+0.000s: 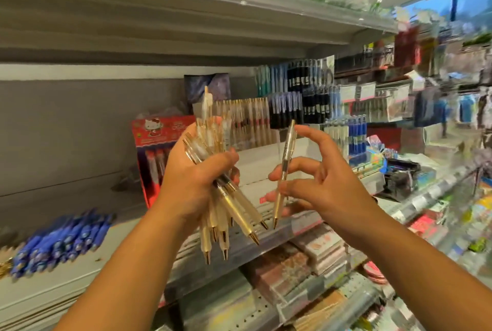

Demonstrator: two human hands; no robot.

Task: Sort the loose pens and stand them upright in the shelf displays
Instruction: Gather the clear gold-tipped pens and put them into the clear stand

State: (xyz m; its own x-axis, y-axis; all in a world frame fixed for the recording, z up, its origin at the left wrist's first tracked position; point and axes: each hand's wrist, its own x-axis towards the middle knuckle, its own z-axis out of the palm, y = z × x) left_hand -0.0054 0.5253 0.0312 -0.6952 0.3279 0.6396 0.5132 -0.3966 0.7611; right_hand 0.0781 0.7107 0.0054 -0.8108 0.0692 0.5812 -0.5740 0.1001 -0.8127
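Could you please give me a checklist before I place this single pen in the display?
1. Grip of right hand on single clear gold-tipped pen: ok.
2. Grip of left hand on bundle of clear gold-tipped pens: ok.
3. That pen near upright, tip down: ok.
4. Matching display row of upright clear gold pens in view: ok.
5. Free slot there: cannot tell.
6. The pile of blue pens stood upright: not ok, lying flat.
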